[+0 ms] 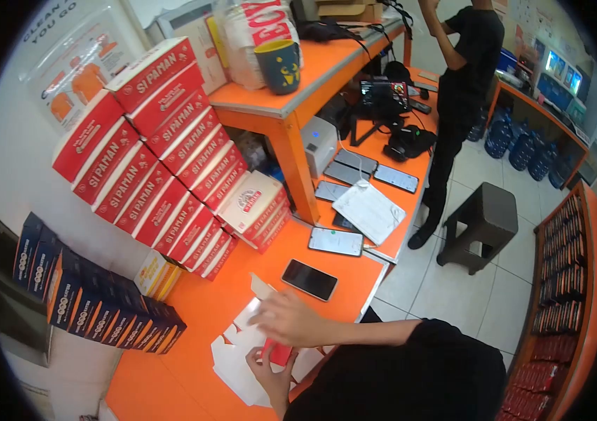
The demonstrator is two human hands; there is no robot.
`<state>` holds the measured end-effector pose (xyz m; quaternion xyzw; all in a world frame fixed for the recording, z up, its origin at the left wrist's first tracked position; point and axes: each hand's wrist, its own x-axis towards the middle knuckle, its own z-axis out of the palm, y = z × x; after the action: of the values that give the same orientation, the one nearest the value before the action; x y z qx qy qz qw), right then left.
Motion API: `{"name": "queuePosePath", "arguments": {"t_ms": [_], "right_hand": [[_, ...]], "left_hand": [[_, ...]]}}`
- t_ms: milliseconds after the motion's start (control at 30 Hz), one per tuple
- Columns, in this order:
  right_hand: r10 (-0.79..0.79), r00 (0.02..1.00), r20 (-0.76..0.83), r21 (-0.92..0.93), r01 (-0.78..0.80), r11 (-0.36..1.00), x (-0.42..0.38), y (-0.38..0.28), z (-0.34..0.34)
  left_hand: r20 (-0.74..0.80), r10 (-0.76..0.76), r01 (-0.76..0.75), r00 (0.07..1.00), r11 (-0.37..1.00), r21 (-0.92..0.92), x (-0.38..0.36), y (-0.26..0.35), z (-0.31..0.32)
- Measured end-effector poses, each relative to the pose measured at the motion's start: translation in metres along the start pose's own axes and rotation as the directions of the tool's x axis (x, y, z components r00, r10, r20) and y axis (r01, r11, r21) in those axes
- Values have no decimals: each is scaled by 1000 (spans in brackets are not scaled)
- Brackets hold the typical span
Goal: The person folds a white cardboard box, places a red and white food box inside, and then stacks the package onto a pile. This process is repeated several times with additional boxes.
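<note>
The left hand (270,375) pinched the red edge of a flat, unfolded white carton (242,361) to keep it steady on the orange counter (193,316), while the right hand (288,317) hovered open just above it, fingers spread, a dark phone (309,279) lying just beyond.

— What do we list along the wall?

— We count stacked red-and-white boxes (151,140), a row of dark blue boxes (88,302), and a mug (279,65) on the upper shelf (326,67).

— And further along?

— We log several phones (310,279) lying flat, a camera (384,98), a brown stool (482,223), and a person in black (463,91) standing nearby.
</note>
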<state>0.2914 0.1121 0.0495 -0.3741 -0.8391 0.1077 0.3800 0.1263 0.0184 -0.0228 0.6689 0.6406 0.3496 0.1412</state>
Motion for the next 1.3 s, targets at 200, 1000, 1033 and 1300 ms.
{"name": "queuePosePath", "arguments": {"t_ms": [200,1000,1033,1300], "right_hand": [[253,918,307,493,-380,783,-36,44,39],[369,883,290,694,-460,554,-25,50,37],[396,868,301,601,-495,628,-19,39,32],[203,870,449,-5,-225,974,-44,82,81]], "left_hand": [[-18,22,-24,1000,992,-121,-4,1,11],[219,-539,338,813,131,-932,20,-41,-13],[128,-545,335,829,301,-893,18,-31,-11],[-48,-374,371,926,926,-66,-23,-93,-20]]}}
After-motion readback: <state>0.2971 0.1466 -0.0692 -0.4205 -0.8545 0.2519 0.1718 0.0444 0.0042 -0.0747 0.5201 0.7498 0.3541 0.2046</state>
